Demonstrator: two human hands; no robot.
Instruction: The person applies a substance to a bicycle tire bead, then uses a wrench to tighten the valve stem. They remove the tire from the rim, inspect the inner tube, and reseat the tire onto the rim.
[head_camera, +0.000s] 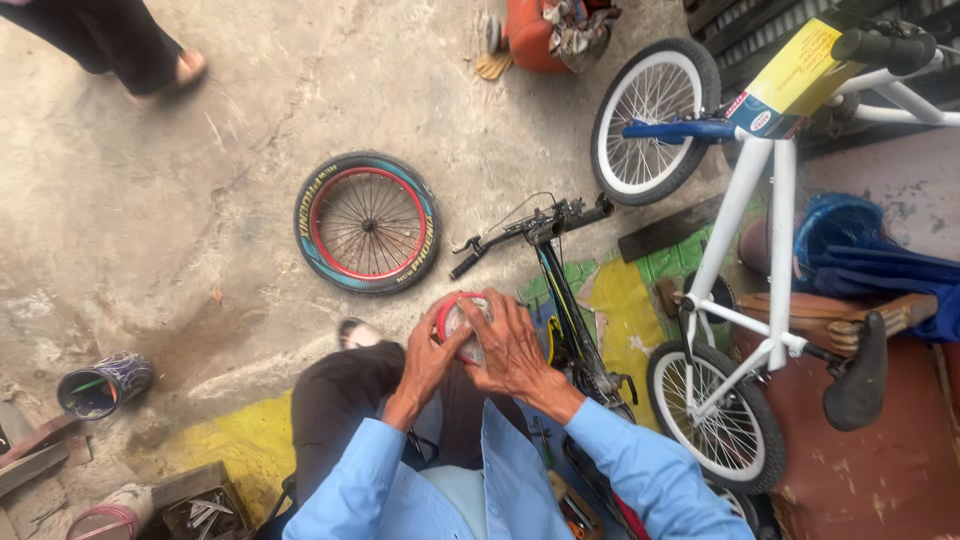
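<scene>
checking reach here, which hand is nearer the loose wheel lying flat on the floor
Left. The left hand sits below and right of the loose wheel; the right hand is further right.

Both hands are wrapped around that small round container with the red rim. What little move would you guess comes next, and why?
Probably a twist of the lid. The left hand cups the small clear round container with the red rim from the side, while the right hand lies over its top, a grip suited to turning. Whether it is opening or closing cannot be told.

A yellow card (797, 68) with a red-and-blue end wraps the white bike's frame (778, 190), up and right of the hands (480, 345).
</scene>
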